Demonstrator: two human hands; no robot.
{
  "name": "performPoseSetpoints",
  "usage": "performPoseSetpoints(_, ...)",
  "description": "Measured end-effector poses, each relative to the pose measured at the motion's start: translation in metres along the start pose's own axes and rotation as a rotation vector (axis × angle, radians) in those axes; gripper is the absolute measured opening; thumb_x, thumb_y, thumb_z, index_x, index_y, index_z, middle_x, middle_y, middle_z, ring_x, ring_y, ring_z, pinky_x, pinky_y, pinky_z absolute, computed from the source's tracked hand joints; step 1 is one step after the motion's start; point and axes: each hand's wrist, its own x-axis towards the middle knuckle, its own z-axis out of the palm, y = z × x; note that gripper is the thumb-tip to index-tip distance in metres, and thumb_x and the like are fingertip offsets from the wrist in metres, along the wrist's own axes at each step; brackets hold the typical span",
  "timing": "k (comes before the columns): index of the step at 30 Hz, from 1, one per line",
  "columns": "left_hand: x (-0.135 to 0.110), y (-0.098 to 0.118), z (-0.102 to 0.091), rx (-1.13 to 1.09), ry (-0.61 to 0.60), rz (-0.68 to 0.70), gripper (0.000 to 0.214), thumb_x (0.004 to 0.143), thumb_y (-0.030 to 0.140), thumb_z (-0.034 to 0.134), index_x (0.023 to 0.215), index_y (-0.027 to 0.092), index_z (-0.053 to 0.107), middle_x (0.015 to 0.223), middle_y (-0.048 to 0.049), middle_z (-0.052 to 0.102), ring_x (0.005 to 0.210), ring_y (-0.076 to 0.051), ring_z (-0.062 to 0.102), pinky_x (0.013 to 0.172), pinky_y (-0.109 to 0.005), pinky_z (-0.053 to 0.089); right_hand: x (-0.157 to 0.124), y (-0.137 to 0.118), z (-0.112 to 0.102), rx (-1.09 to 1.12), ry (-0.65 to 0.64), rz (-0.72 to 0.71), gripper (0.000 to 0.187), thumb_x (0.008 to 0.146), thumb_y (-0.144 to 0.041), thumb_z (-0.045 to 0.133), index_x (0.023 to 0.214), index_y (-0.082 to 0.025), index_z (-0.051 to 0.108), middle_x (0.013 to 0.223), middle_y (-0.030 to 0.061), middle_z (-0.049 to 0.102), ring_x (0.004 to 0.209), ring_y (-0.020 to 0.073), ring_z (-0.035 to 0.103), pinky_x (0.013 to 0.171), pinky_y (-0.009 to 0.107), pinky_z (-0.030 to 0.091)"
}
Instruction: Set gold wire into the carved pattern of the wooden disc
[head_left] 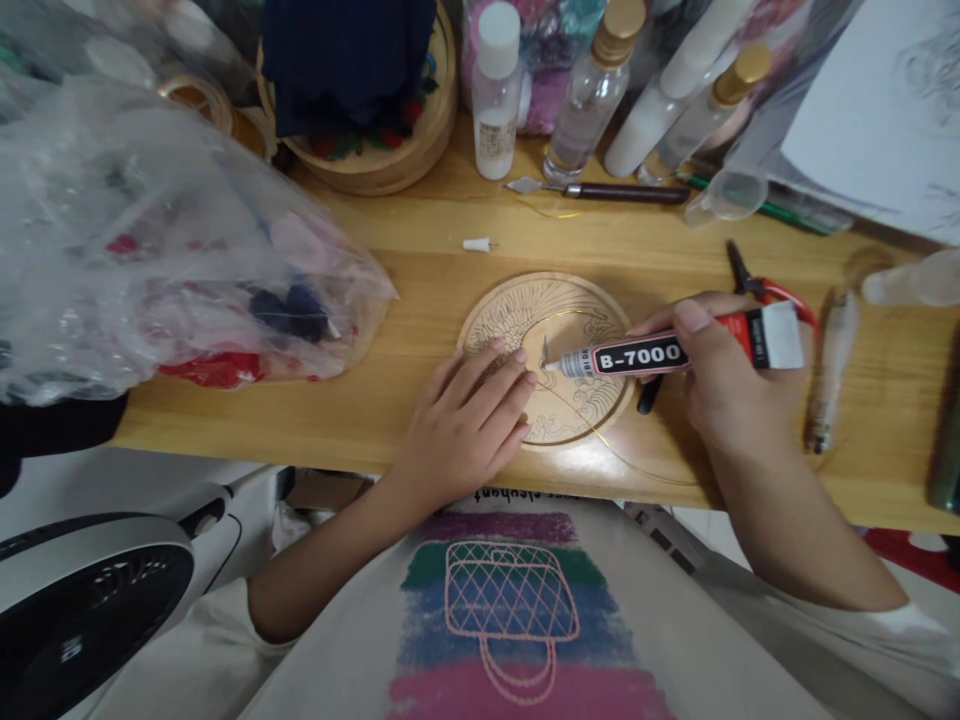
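Note:
A round wooden plaque (559,425) with fine line drawings lies flat on the table in front of me. My left hand (469,425) rests on its left side, fingers stretched out and lying flat. In my right hand (720,365) is a tube of glue (637,357) labelled B-7000, tilted so that its nozzle is at the middle of the plaque. Whether the tip touches the wood I cannot tell. A thin gold wire (592,428) curves over the plaque and trails off to the right across the table.
Left stands a large clear plastic bag (187,240) of colourful bits. Behind are a round wooden box (360,170), several bottles (496,110), a dark-handled craft knife (622,193) and a small white cap (477,244). Red-handled pliers (739,268) and a clear pen-like tool (832,370) lie right.

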Motion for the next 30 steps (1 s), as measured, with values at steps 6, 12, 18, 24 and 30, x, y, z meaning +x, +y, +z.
performPoseSetpoints(6, 0.0005, 0.0003, 0.0002, 0.017, -0.002, -0.003, 0.034, 0.097, 0.024, 0.052, 0.128, 0.013, 0.062, 0.135, -0.0127, 0.064, 0.133, -0.03, 0.053, 0.113, -0.048, 0.04, 0.0004, -0.0019, 0.0017, 0.006, 0.009, 0.018, 0.02, 0.085, -0.035, 0.072, 0.07, -0.021, 0.073, 0.064, -0.0016, 0.071, 0.049, 0.0112, 0.063, 0.045, 0.022, 0.053)
performPoseSetpoints(12, 0.0015, 0.0006, -0.0008, 0.038, 0.008, 0.005, 0.032, 0.098, 0.024, 0.051, 0.125, 0.011, 0.063, 0.133, -0.012, 0.066, 0.13, -0.03, 0.056, 0.111, -0.047, 0.04, -0.0001, 0.0014, -0.001, -0.005, 0.01, 0.018, 0.02, 0.084, -0.035, 0.072, 0.069, -0.021, 0.072, 0.063, -0.0022, 0.07, 0.047, 0.0115, 0.062, 0.043, 0.023, 0.051)
performPoseSetpoints(18, 0.0011, 0.0005, -0.0008, 0.033, -0.003, 0.004, 0.033, 0.098, 0.025, 0.051, 0.126, 0.012, 0.062, 0.134, -0.0124, 0.065, 0.131, -0.03, 0.055, 0.111, -0.048, 0.041, 0.0, 0.004, -0.0022, -0.025, 0.034, 0.014, 0.025, 0.082, -0.04, 0.073, 0.065, -0.023, 0.068, 0.063, -0.0038, 0.07, 0.048, 0.0131, 0.062, 0.046, 0.026, 0.053)
performPoseSetpoints(24, 0.0006, 0.0004, -0.0003, 0.023, -0.003, -0.001, 0.033, 0.098, 0.024, 0.052, 0.127, 0.012, 0.062, 0.135, -0.0129, 0.065, 0.132, -0.03, 0.054, 0.112, -0.048, 0.04, 0.0009, 0.0039, -0.0008, -0.012, 0.017, 0.005, 0.026, 0.082, -0.043, 0.074, 0.066, -0.023, 0.069, 0.063, -0.0031, 0.07, 0.046, 0.0122, 0.061, 0.042, 0.024, 0.05)
performPoseSetpoints(30, 0.0013, 0.0005, -0.0001, 0.028, 0.009, 0.003, 0.033, 0.098, 0.024, 0.051, 0.126, 0.012, 0.063, 0.134, -0.0125, 0.065, 0.131, -0.03, 0.055, 0.112, -0.048, 0.04, 0.0007, 0.0038, -0.0001, -0.045, 0.012, 0.018, 0.023, 0.085, -0.042, 0.071, 0.073, -0.022, 0.075, 0.062, -0.0026, 0.069, 0.045, 0.0112, 0.058, 0.043, 0.025, 0.048)
